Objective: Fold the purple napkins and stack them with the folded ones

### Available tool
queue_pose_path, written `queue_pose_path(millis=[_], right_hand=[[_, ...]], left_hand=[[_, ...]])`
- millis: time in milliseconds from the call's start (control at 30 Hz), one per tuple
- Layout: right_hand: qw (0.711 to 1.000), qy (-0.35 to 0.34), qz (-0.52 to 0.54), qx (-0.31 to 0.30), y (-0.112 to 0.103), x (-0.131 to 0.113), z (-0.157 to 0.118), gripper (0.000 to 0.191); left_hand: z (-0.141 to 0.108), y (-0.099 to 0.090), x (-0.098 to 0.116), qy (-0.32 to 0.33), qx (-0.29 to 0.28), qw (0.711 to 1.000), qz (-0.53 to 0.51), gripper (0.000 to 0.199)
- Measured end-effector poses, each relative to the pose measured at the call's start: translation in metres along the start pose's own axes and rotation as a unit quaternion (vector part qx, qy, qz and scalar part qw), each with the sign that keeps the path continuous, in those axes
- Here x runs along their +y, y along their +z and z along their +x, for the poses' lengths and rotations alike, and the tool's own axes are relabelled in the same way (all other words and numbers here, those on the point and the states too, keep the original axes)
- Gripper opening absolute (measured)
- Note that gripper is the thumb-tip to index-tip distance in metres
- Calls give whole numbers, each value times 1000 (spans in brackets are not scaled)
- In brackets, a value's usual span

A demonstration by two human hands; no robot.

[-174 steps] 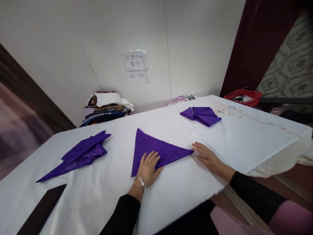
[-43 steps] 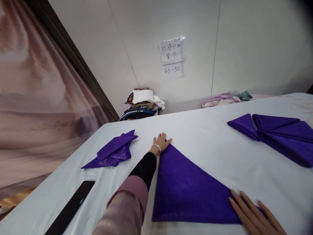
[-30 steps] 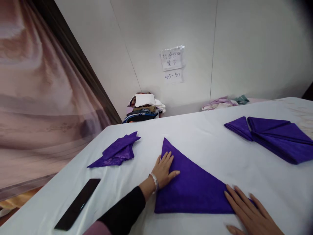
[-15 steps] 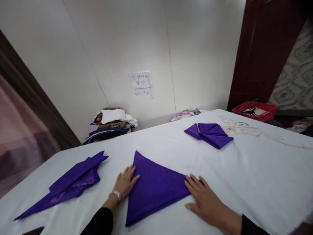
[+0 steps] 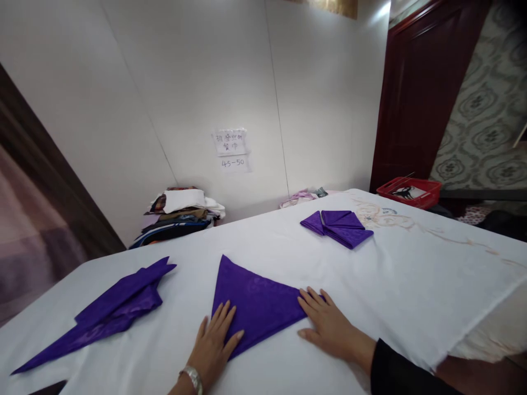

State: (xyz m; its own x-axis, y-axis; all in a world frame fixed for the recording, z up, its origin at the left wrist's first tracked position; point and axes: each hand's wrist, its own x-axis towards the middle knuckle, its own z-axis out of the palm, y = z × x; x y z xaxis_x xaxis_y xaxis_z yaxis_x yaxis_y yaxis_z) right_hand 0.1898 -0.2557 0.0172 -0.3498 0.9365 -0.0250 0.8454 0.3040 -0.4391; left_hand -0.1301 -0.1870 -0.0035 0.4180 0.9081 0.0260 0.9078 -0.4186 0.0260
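Observation:
A purple napkin (image 5: 255,302), folded into a triangle, lies flat on the white cloth in front of me. Its left and lower corner is covered by my left hand (image 5: 214,340), which rests palm down with fingers spread and wears a silver bracelet at the wrist. Over the right corner lies my right hand (image 5: 325,323), fingers stretched out and thumb apart on the white cloth. To the left is a second purple napkin (image 5: 111,307), loosely folded into a long pointed shape. Farther back on the right sits a purple napkin (image 5: 340,226) in a neat pleated fold.
The table's white cloth (image 5: 411,296) carries an embroidered pattern at the right. Behind its far edge are a stack of folded clothes (image 5: 181,214) and a pink cloth (image 5: 298,197). A red basket (image 5: 428,192) stands back right. A handwritten sign (image 5: 231,151) hangs on the wall.
My left hand has slid down the triangle's left edge to its lower corner. My right hand stays on the right corner. The view has shifted slightly to the right.

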Motion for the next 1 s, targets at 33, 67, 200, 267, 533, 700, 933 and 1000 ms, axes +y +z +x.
queue_pose_path(millis=[33, 67, 200, 267, 533, 700, 933, 1000], right_hand=[[1000, 0, -1, -1, 0, 0, 0, 74], [1000, 1, -3, -3, 0, 0, 0, 74], [1000, 8, -10, -9, -1, -2, 0, 76], [1000, 8, -12, -8, -1, -2, 0, 76], [1000, 4, -20, -4, 0, -1, -1, 75], [1000, 4, -27, -4, -1, -2, -1, 75], [999, 5, -37, -6, 0, -2, -1, 75], [999, 6, -40, -6, 1, -2, -2, 74]], left_hand=[[-2, 2, -5, -13, 1, 1000, 7, 58], [-4, 3, -12, -27, 2, 1000, 14, 57], [-11, 0, -46, -74, -31, 994, 73, 46], [-16, -3, -57, -115, -48, 986, 112, 46], [-30, -6, -11, -40, 29, 998, 50, 55], [-44, -4, -10, -50, -23, 998, -6, 63], [-49, -15, -29, -66, -1, 997, 27, 41], [-39, -22, -13, -79, 26, 996, 9, 50]])
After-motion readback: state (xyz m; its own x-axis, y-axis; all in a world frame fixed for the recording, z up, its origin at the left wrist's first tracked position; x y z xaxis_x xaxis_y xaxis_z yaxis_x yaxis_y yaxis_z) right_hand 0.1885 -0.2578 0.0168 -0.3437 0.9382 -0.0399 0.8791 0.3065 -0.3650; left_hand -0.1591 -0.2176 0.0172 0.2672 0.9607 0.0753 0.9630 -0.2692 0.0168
